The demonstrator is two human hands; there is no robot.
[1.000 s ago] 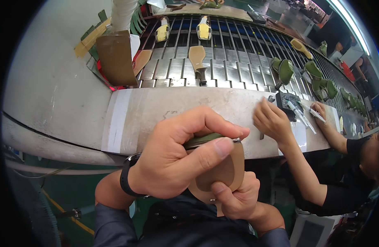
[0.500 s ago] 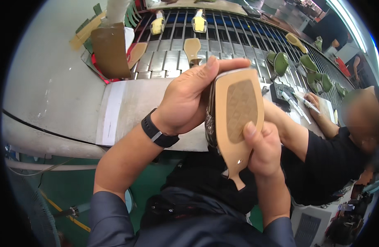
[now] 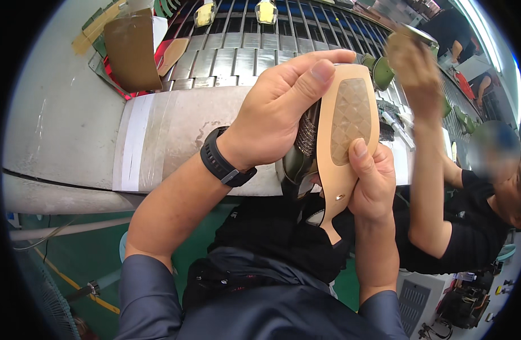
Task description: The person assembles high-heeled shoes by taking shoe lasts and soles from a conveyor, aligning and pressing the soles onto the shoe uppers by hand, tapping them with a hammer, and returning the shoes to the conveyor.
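Above the table's front edge I hold a shoe upright between both hands, with its tan sole (image 3: 328, 153) facing me. A brown quilted patch fills the front of the sole, and the heel end points down. To its left show the glossy dark green upper (image 3: 295, 164) and a sparkly band (image 3: 307, 135). My left hand (image 3: 283, 105) is closed round the toe end, its fingers mostly behind the shoe. My right hand (image 3: 374, 184) grips the right side near the middle, thumb pressed on the sole.
Beyond the table (image 3: 181, 122) runs a slatted metal conveyor (image 3: 226, 62) carrying yellow-and-clear pieces (image 3: 266, 12) and green shoes (image 3: 380, 72). A brown board (image 3: 133, 52) stands at far left, beside a loose tan sole (image 3: 173, 55). A co-worker's blurred arm (image 3: 425, 130) is raised close on my right.
The shoe has turned slightly, showing more of the green upper, and sits further right and higher in view. The co-worker's hand has risen toward the conveyor. My grip stays on the shoe.
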